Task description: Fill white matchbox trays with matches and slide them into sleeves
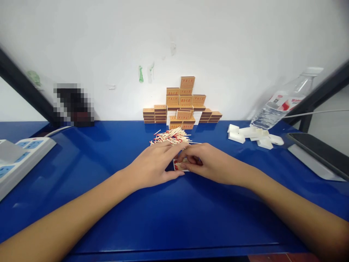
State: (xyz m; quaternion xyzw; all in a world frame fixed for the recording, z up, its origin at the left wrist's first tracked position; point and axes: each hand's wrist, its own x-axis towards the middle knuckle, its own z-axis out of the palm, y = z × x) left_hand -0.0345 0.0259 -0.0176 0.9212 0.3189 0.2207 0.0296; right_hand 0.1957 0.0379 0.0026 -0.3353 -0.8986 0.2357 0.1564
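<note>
A small white matchbox tray [176,168] with red-tipped matches [178,165] lies on the blue table between my hands. My left hand [154,163] curves around it from the left, thumb along the near edge and fingers toward the far side; the fingertips are partly hidden. From the right, my right hand [208,162] reaches over the tray, its fingers curled and closed on matches inside; its hold is partly covered. Just beyond my hands is a loose heap of matches [173,136].
Behind the heap, stacked matchboxes [185,100] stand against the wall. At right are white tray-like pieces [248,133], a leaning plastic bottle [285,100] and a dark phone-like slab [321,151]. A power strip [32,153] lies left, with a blurred black object [75,105] behind it.
</note>
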